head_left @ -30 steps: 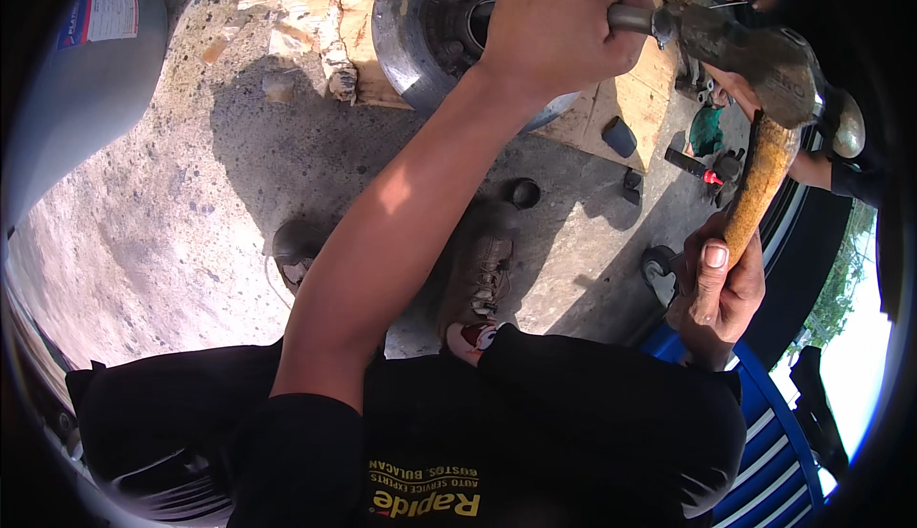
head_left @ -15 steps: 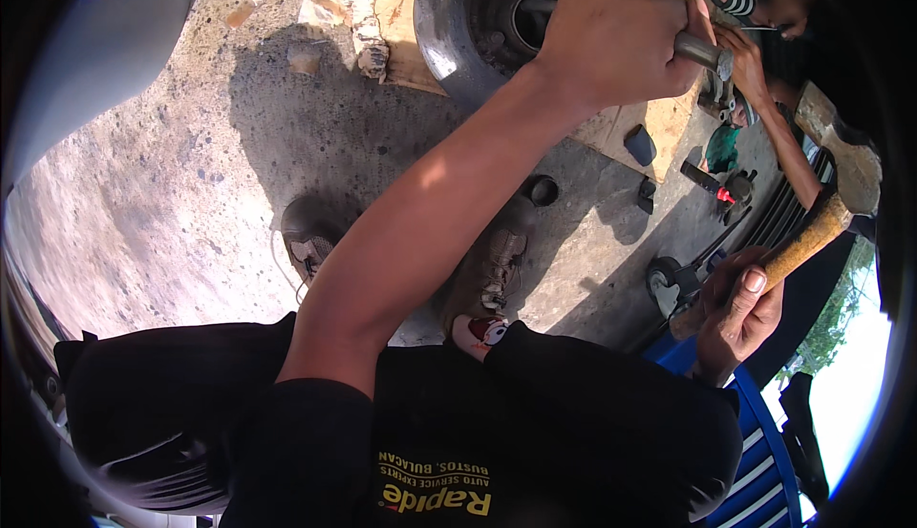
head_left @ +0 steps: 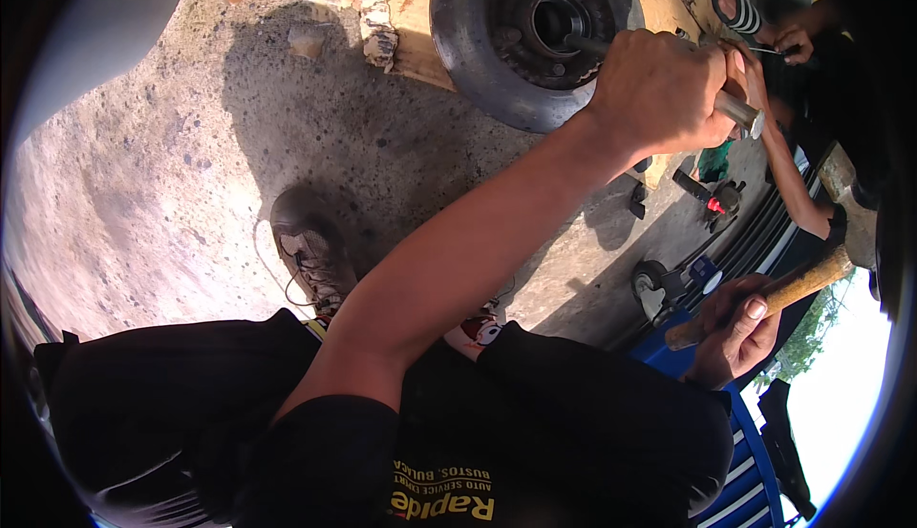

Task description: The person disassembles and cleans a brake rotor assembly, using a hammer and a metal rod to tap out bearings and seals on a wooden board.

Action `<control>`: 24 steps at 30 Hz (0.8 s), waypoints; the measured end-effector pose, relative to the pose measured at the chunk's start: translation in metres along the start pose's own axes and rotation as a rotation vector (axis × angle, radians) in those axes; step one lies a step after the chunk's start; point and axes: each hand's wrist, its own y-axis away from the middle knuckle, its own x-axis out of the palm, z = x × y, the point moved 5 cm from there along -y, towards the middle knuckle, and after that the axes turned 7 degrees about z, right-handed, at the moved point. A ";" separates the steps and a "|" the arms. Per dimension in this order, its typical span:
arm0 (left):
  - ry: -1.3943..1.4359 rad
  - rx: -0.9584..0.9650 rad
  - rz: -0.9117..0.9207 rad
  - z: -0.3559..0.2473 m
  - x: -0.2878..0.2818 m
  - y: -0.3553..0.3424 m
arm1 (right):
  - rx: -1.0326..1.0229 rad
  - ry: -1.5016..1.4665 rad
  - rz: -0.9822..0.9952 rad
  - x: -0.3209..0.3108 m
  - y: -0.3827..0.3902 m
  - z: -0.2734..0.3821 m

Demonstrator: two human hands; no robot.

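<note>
My left hand is closed around a metal punch. Its shaft reaches from my fist into the central bore of a dark metal hub disc, which lies on brown cardboard. At the right, my right hand grips the worn wooden handle of a hammer, its heavy steel head raised toward the right edge, apart from the punch. My left forearm crosses the middle of the view.
A co-worker's hands and sandaled foot are at the upper right. A red-and-black tool, a small wheel and a blue chair are at the right. A grey plastic container stands upper left, beyond my shoe.
My left hand has moved right and down, uncovering more of the hub bore with the punch in it. The hammer in my right hand has moved right and down, away from the punch's end.
</note>
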 end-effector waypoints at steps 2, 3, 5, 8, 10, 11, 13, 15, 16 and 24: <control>0.011 -0.008 -0.022 0.001 -0.001 -0.002 | -0.016 0.026 0.024 0.004 -0.002 0.005; 0.015 -0.011 -0.032 0.001 -0.001 -0.003 | -0.025 0.037 0.037 0.006 -0.004 0.007; 0.039 -0.021 -0.100 0.003 -0.005 -0.007 | -0.039 0.074 0.058 0.009 -0.007 0.013; 0.094 -0.052 -0.173 0.005 -0.011 -0.009 | -0.021 0.148 0.085 0.010 -0.013 0.020; 0.088 -0.088 -0.173 0.006 -0.012 -0.011 | 0.059 0.187 0.103 0.009 -0.017 0.025; 0.076 -0.123 -0.101 0.008 -0.010 -0.011 | 0.125 0.195 0.112 0.011 -0.019 0.030; 0.058 -0.172 -0.011 0.011 -0.008 -0.009 | 0.194 0.221 0.110 0.008 -0.024 0.035; 0.057 -0.182 -0.033 0.013 -0.004 -0.009 | 0.196 0.271 0.011 0.007 -0.029 0.051; 0.059 -0.177 -0.071 0.015 -0.003 -0.010 | 0.210 0.273 -0.018 0.005 -0.030 0.056; 0.033 -0.214 -0.125 0.021 -0.003 -0.011 | 0.122 0.340 0.140 0.000 -0.043 0.063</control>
